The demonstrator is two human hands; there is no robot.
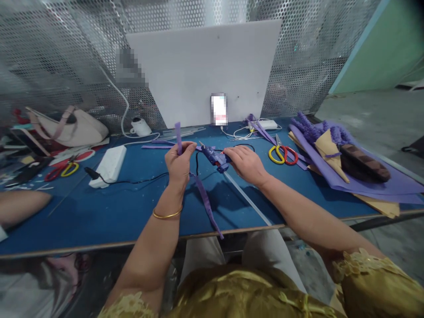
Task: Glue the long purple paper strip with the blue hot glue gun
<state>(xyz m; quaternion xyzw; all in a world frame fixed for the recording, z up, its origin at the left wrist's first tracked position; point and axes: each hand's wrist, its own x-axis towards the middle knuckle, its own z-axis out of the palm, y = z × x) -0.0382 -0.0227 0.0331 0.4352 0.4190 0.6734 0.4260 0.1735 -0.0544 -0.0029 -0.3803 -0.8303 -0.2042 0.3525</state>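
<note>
The left hand pinches a purple strip between its fingers — one end stands up above the hand, the other trails down past the tabletop edge. The right hand rests on a blue glue gun, fingers curled over its rear; a clear glue stick runs back from it. Scissors lie just right of that hand — a power strip sits to the left.

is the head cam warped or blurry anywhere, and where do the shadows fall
Head view: wide-angle warp bows the table edge and stretches the corners; soft shadows lie on the blue top under the left hand and right hand; two patches on the white board are pixelated.
</note>
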